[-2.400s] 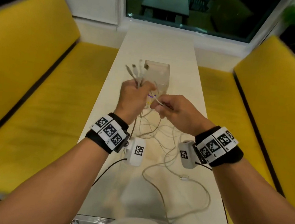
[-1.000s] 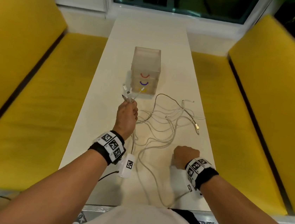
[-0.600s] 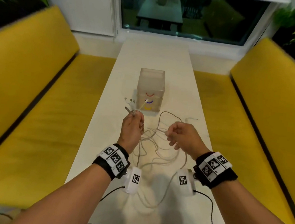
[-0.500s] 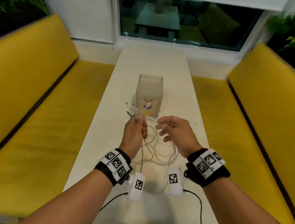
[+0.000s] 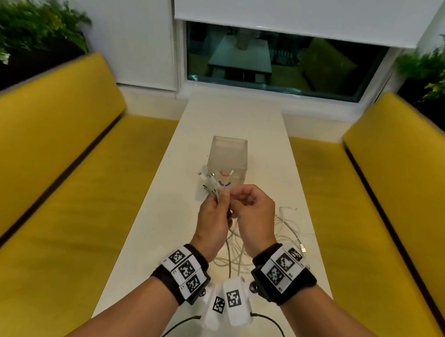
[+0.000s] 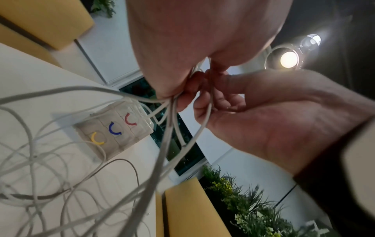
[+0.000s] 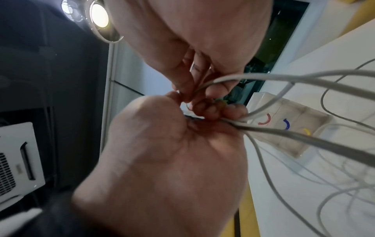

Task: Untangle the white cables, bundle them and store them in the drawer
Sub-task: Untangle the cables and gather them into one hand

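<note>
White cables [image 5: 286,228]: right hand [image 5: 252,216] has closed against left hand [image 5: 213,217].

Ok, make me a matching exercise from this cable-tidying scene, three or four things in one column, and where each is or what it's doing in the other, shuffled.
Things:
1. left hand
2. right hand
3. drawer box
4. loose cable loops

Places or states:
A. stands on the white table, beyond both hands
B. grips a bunch of plug ends
C. lie on the table, right of the hands
D. pinches one cable beside the bunch

Pairs: 1-B, 2-D, 3-A, 4-C
</note>
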